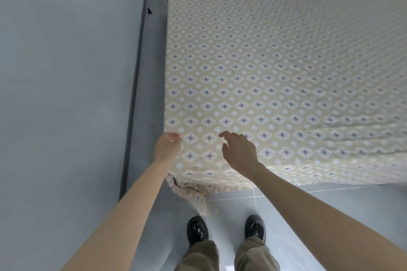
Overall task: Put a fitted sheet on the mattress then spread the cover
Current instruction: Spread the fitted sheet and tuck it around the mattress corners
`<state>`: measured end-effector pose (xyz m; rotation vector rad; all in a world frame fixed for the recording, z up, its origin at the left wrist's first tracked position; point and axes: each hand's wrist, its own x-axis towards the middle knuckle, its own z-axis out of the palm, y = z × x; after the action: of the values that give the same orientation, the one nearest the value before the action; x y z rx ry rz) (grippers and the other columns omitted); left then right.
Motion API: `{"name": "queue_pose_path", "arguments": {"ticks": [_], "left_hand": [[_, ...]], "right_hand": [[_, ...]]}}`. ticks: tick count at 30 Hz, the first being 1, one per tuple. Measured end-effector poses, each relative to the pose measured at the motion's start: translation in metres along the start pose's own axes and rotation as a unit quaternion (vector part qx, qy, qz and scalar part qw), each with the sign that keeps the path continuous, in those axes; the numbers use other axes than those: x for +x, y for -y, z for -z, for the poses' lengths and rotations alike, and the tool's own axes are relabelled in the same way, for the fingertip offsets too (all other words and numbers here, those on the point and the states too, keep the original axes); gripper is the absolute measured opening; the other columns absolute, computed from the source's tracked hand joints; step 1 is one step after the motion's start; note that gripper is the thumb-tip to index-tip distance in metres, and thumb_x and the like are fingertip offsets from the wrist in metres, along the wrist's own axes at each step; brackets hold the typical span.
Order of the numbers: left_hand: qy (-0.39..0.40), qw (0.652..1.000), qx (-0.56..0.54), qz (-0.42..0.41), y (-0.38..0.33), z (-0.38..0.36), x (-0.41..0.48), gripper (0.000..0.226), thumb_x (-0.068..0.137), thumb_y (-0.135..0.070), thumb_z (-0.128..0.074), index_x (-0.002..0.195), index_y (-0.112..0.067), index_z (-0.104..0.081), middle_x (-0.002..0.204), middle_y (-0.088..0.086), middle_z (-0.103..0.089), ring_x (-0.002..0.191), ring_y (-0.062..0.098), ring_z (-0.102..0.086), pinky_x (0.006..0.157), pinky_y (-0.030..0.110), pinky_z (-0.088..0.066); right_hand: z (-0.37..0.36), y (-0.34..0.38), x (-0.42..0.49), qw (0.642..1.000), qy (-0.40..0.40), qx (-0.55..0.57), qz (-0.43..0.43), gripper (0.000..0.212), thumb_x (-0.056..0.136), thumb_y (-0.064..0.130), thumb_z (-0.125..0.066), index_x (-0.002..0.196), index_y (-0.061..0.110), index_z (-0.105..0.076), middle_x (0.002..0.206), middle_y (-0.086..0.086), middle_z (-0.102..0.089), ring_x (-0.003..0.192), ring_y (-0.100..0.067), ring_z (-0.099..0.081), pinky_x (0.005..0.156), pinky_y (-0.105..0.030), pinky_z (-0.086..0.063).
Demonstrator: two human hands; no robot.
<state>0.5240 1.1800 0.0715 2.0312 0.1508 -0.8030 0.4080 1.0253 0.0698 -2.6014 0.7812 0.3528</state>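
Flanking sheet point(264, 72): left hand point(168, 147); right hand point(239, 152)

A bed point(220, 185) fills the upper right of the view and runs away from the person, with a fitted sheet point(264, 61) lying over its top. The person stands at the bed's near left corner, left shoe point(197, 230) and right shoe point(255, 226) side by side on the floor point(330, 215) just in front of it. A wall point(66, 72) runs along the left, with a narrow strip of floor between it and the bed's left side. The left hand point(168, 147) is at the left edge of the corner. The right hand point(239, 153) is over the sheet just to its right. Below the corner, a loose bunch of sheet hangs toward the floor, ahead of the left shoe.
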Motion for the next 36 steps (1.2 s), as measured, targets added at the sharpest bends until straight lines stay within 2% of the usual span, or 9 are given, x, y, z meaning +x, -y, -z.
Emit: {"name": "queue_pose_path", "arguments": {"ticks": [4,9,11,13,17,20,24,31,36], "left_hand": [[0.022,0.998,-0.037,-0.041,-0.079,-0.022,-0.039,0.013,0.091,-0.014,-0.056,0.102,-0.017,-0.059,0.093,0.000,-0.062,0.077,0.016,-0.060,0.078,0.036,-0.051],[0.072,0.989,-0.060,-0.118,-0.174,-0.066,-0.102,0.013,0.092,-0.014,-0.059,0.104,-0.016,-0.059,0.106,0.000,-0.060,0.083,0.013,-0.061,0.083,0.031,-0.051],[0.100,0.981,-0.063,-0.151,-0.206,-0.090,-0.130,0.014,0.091,-0.014,-0.060,0.106,-0.015,-0.060,0.107,0.000,-0.062,0.084,0.012,-0.062,0.084,0.031,-0.051],[0.131,0.972,-0.078,-0.176,-0.237,-0.120,-0.159,0.015,0.091,-0.015,-0.062,0.106,-0.016,-0.061,0.107,-0.001,-0.063,0.085,0.010,-0.063,0.078,0.025,-0.051],[0.199,0.950,-0.104,-0.216,-0.293,-0.184,-0.217,0.009,0.090,-0.013,-0.062,0.095,-0.021,-0.061,0.109,0.001,-0.066,0.091,0.014,-0.064,0.075,0.022,-0.051],[0.235,0.935,-0.101,-0.246,-0.327,-0.234,-0.261,0.009,0.090,-0.015,-0.063,0.093,-0.023,-0.062,0.109,0.000,-0.067,0.093,0.015,-0.065,0.081,0.025,-0.051],[0.279,0.912,-0.094,-0.285,-0.368,-0.308,-0.309,0.009,0.093,-0.014,-0.059,0.099,-0.020,-0.060,0.105,-0.002,-0.066,0.086,0.011,-0.063,0.078,0.023,-0.049],[0.356,0.875,-0.039,-0.326,-0.428,-0.449,-0.376,0.012,0.095,-0.012,-0.053,0.104,-0.018,-0.058,0.111,0.001,-0.064,0.087,0.011,-0.061,0.074,0.019,-0.048],[0.397,0.853,-0.010,-0.339,-0.467,-0.541,-0.398,0.014,0.096,-0.012,-0.052,0.109,-0.016,-0.057,0.108,-0.001,-0.063,0.084,0.009,-0.060,0.073,0.019,-0.048]], "right_hand": [[0.067,-0.027,-0.028,0.998,-0.062,0.020,-0.022,0.041,0.097,0.018,-0.040,0.136,0.027,-0.046,0.124,0.003,-0.060,0.115,-0.021,-0.051,0.081,-0.033,-0.045],[0.162,-0.079,-0.068,0.981,-0.156,0.097,-0.068,0.037,0.097,0.019,-0.043,0.132,0.028,-0.051,0.122,0.004,-0.062,0.114,-0.019,-0.053,0.082,-0.032,-0.047],[0.200,-0.103,-0.086,0.966,-0.197,0.146,-0.084,0.035,0.096,0.020,-0.045,0.129,0.029,-0.053,0.122,0.007,-0.062,0.111,-0.017,-0.056,0.084,-0.032,-0.050],[0.240,-0.134,-0.106,0.946,-0.234,0.203,-0.096,0.033,0.096,0.020,-0.046,0.126,0.030,-0.055,0.120,0.009,-0.063,0.106,-0.015,-0.059,0.084,-0.034,-0.052],[0.313,-0.200,-0.152,0.901,-0.317,0.274,-0.117,0.029,0.095,0.020,-0.048,0.120,0.030,-0.059,0.113,0.010,-0.066,0.093,-0.011,-0.061,0.080,-0.035,-0.054],[0.353,-0.251,-0.185,0.885,-0.357,0.268,-0.129,0.029,0.094,0.018,-0.049,0.119,0.027,-0.061,0.110,0.009,-0.067,0.086,-0.010,-0.062,0.082,-0.032,-0.052],[0.395,-0.316,-0.224,0.875,-0.388,0.245,-0.152,0.028,0.093,0.017,-0.050,0.117,0.026,-0.062,0.108,0.009,-0.069,0.083,-0.011,-0.061,0.086,-0.031,-0.050],[0.444,-0.438,-0.272,0.840,-0.433,0.238,-0.222,0.030,0.092,0.014,-0.050,0.116,0.025,-0.063,0.108,0.008,-0.070,0.091,-0.016,-0.065,0.088,-0.034,-0.049],[0.476,-0.519,-0.273,0.819,-0.460,0.229,-0.255,0.029,0.090,0.015,-0.051,0.114,0.026,-0.063,0.105,0.010,-0.070,0.086,-0.015,-0.065,0.088,-0.035,-0.049]]}}
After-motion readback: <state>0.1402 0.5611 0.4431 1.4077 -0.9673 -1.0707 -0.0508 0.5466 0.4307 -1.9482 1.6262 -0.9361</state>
